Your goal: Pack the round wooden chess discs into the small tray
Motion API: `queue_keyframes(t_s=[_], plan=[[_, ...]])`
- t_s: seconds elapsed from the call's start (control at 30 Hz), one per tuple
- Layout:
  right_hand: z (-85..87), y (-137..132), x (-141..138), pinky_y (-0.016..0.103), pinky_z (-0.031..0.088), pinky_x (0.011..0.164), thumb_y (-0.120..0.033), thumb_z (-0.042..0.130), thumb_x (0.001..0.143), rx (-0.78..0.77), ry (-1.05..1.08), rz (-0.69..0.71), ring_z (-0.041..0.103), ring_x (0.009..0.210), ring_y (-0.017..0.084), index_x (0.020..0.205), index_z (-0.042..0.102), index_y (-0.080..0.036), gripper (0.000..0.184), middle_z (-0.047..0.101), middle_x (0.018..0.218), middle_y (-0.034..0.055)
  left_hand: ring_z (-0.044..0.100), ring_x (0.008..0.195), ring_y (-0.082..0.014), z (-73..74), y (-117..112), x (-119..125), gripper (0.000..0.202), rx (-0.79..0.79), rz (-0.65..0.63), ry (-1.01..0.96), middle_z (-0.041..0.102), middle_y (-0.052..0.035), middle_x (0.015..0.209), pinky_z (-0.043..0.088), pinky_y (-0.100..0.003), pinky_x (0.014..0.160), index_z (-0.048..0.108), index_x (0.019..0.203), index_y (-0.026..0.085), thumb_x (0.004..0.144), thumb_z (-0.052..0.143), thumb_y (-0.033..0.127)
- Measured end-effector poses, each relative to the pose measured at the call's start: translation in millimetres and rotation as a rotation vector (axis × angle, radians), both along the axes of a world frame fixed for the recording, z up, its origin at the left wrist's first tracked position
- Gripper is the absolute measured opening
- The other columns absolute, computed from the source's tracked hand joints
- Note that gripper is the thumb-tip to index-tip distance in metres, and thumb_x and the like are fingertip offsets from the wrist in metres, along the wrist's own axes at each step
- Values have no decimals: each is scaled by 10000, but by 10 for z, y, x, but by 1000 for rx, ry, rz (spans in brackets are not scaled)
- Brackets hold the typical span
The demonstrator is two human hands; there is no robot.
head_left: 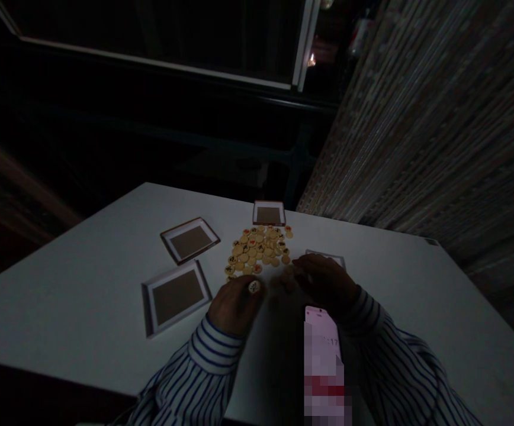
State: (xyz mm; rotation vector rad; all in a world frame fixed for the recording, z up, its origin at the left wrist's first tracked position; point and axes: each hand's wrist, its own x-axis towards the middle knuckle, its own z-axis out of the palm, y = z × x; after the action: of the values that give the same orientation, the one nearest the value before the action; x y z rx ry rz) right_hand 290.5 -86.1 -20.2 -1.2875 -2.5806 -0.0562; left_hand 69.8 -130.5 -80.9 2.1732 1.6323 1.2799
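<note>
L hand [234,307] clamped on one xiangqi piece [254,287], dark character facing up; most fingertips hidden from this angle. R hand [325,281], to its right, hangs over a few loose pcs [287,281] in deep shadow; can't tell if its fingers are together on one or apart, & the count's unclear. Just beyond L grip: main pile of xiangqi pcs [259,245], some w/ red or black chars, others blank side up; nearest edge partly covered by L hand. Left of grip: 2 shallow trays, near [177,295] & far [191,243]. Third tray [268,215] behind pile. Fourth tray [339,259] mostly hidden by R hand, only a sliver showing. Right of & nearer than L grip: phone [323,322], lower part pixelated. Striped sleeves [212,349] cut off at bottom. Far bkgd v. dark; string curtain [385,130] at R, cut by frame.
</note>
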Motion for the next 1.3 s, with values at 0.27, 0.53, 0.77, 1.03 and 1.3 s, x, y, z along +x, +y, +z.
queue_keyframes(t_s=[0.27, 0.53, 0.77, 1.03, 1.3], plan=[[63, 27, 47, 296, 433, 706, -263, 461, 825, 17, 96, -30, 591, 821, 180, 939, 618, -185, 209, 657, 911, 67, 625, 840, -177, 176, 101, 176, 247, 19, -23, 88, 667, -65, 902, 511, -299, 747, 571, 963, 175, 795, 498, 342], [-18, 135, 150, 247, 412, 625, -199, 494, 788, -13, 263, 36, 581, 676, 135, 787, 625, -183, 132, 649, 728, 37, 626, 837, -173, 290, 232, 371, 204, 48, -83, 105, 671, -62, 888, 513, -293, 733, 571, 944, 174, 804, 501, 305], [33, 183, 207, 201, 430, 596, -178, 538, 766, -148, 514, 132, 579, 632, 102, 761, 610, -157, 75, 652, 708, 28, 621, 810, -172, 402, 320, 565, 205, 135, -146, 117, 666, -61, 866, 501, -294, 713, 565, 957, 176, 804, 504, 299], [44, 189, 292, 224, 469, 610, -297, 541, 790, -350, 670, 78, 599, 652, 116, 809, 619, -149, 169, 669, 728, 34, 605, 781, -162, 532, 392, 719, 144, 175, -237, 153, 654, -49, 831, 474, -291, 712, 566, 916, 177, 809, 484, 229], [3, 243, 378, 252, 498, 645, -322, 567, 770, -339, 767, 103, 627, 706, 137, 851, 612, -156, 190, 676, 778, 49, 603, 825, -164, 495, 468, 847, 170, 109, -250, 93, 654, -47, 880, 472, -290, 741, 562, 955, 184, 816, 486, 243]])
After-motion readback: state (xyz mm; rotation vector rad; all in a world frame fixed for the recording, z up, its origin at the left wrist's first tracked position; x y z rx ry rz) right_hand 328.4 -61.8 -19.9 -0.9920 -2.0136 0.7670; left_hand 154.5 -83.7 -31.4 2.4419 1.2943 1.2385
